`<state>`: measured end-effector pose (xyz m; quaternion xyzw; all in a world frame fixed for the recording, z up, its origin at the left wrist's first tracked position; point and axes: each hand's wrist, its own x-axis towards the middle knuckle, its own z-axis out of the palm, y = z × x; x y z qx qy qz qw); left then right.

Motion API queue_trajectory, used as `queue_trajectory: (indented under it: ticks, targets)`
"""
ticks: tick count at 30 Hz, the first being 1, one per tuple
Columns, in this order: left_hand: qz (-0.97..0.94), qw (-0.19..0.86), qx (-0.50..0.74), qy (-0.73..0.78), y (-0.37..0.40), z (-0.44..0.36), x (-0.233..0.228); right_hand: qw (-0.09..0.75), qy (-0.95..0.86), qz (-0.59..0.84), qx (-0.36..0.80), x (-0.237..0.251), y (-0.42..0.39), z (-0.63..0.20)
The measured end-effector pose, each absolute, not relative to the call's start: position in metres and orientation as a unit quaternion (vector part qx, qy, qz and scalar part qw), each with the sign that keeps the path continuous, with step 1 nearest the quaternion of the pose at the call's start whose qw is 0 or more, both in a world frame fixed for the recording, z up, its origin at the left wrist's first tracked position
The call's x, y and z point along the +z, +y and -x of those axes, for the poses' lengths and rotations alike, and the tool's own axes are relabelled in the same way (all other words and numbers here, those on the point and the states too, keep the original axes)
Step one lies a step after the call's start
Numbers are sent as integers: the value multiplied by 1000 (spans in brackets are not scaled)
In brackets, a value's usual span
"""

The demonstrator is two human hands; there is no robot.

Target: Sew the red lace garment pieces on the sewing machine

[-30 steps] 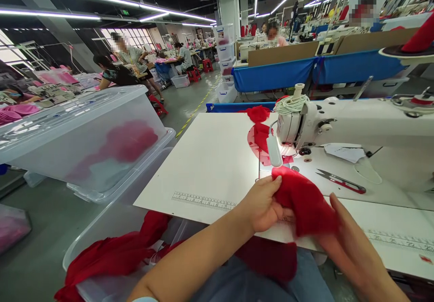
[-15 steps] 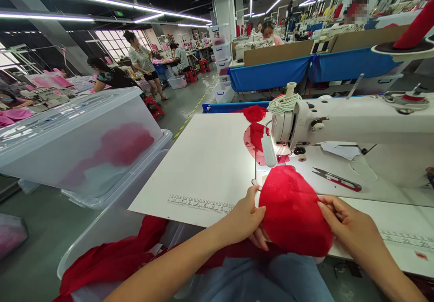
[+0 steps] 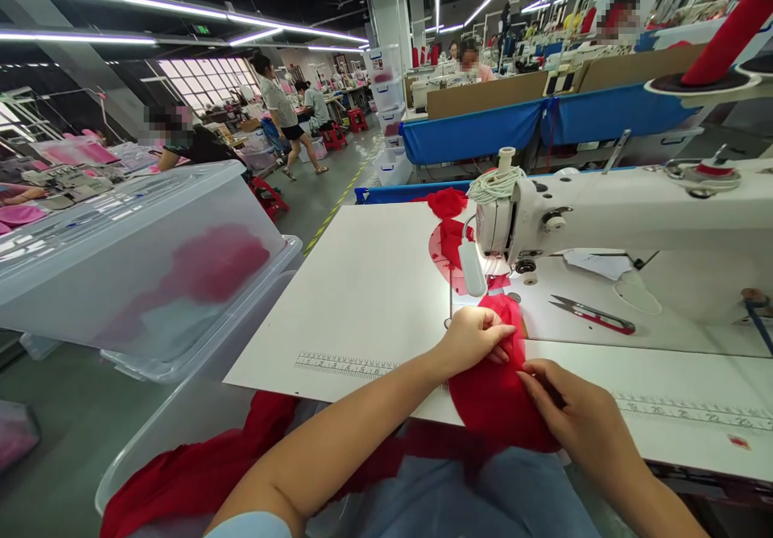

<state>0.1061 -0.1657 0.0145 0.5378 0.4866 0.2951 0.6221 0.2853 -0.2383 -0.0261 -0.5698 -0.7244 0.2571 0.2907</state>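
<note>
At the near edge of the sewing table (image 3: 374, 280), both hands work a red fabric piece (image 3: 492, 397).

Nearest, the right hand (image 3: 573, 417) rests on the cloth's right side, fingers pinching its edge, while the left hand (image 3: 474, 337) presses down on its upper part, fingertips curled onto the fabric. The piece lies on the table and droops over the front edge toward the lap. More red cloth (image 3: 199, 465) hangs over a clear bin at lower left. Just beyond the hands stands the white sewing machine (image 3: 604, 208), its needle end near the fabric's top, with red-handled thread snips (image 3: 595, 315) lying to the right. Farther off, a lidded clear plastic box (image 3: 133, 256) sits on the left, and other workers sit along distant tables.
</note>
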Motion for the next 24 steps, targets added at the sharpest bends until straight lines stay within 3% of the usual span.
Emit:
queue_trajectory:
  ticks: [5,12,15,18,21,24]
  targets:
    - [-523,644,310,465,-167,-102,8,257,-665,644,278,-11,-212,-285]
    - [-527,642,335,445,-174,-101,5,161,-720,672,72,5,-172,-285]
    - [-544,652,305,430,-172,-97,7,252,-727,637,41,4,-169,-288]
    - [-550,657,282,431,-169,-97,8,352,-778,503,135,0,-170,-277]
    - [-543,645,300,447,-170,-100,10,367,-795,435,211,-6,-168,-264]
    - [-599,540,287,517,-170,-100,15,361,-806,417,213,-14,-164,-262]
